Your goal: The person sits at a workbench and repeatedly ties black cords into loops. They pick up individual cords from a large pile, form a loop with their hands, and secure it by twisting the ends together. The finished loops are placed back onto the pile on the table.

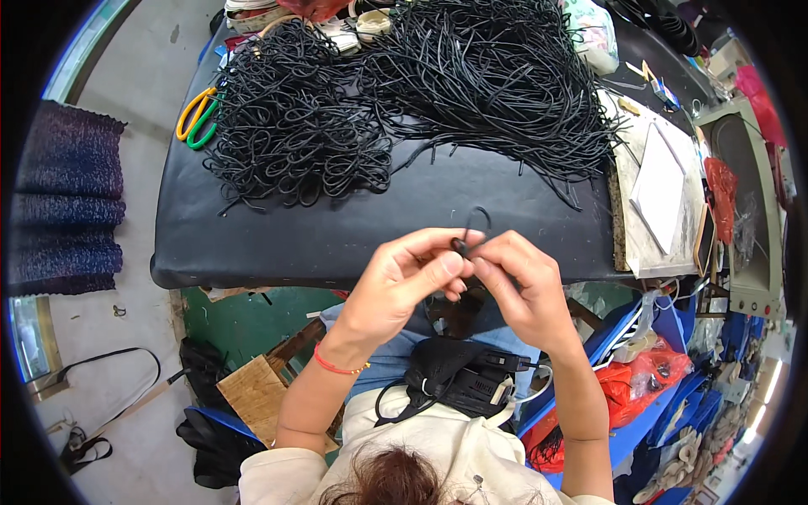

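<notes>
My left hand (404,282) and my right hand (522,282) meet just over the near edge of the black table. Between their fingertips is a thin black cord (480,212), bent into a small loop that stands up above the fingers. Thumb and fingers of each hand pinch it, and a dark knot-like lump shows at the left fingertips. Beyond my hands, a heap of looped black cords (295,118) lies at the left. To its right spreads a larger pile of long, loose black cords (505,84).
Scissors with yellow and green handles (199,118) lie at the table's left edge. On the right, a worn board (665,185) carries a white sheet. A black pouch with a cable (459,379) rests on my lap. Red plastic bags (640,379) sit at the lower right.
</notes>
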Motion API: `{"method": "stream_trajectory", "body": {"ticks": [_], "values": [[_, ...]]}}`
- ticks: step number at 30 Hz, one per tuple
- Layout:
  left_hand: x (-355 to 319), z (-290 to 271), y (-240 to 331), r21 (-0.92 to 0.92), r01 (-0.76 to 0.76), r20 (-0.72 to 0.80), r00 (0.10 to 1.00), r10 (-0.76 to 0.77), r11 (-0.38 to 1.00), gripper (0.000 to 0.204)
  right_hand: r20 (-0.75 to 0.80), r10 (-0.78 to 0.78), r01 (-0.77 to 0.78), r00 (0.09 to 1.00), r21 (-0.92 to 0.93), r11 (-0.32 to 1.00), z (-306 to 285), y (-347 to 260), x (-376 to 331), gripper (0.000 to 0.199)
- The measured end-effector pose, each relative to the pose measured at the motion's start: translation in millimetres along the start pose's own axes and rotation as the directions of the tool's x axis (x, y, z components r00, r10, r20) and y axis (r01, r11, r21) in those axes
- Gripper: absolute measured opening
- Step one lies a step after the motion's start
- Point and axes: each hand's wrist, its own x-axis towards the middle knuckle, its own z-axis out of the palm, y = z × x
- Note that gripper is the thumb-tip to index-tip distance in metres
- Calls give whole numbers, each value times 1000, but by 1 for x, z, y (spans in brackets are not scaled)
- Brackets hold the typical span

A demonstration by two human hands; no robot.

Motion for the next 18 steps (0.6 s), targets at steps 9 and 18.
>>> {"method": "stream_trajectory", "body": {"ticks": [9,18], "values": [[-2,-2,-8,136,-105,-101,988,119,985,21,192,367,-405,910,600,690,4,-23,-17,22],[-7,11,-10,243,-218,-238,931,276,945,16,201,532,-546,822,540,640,4,-23,-8,13]]}}
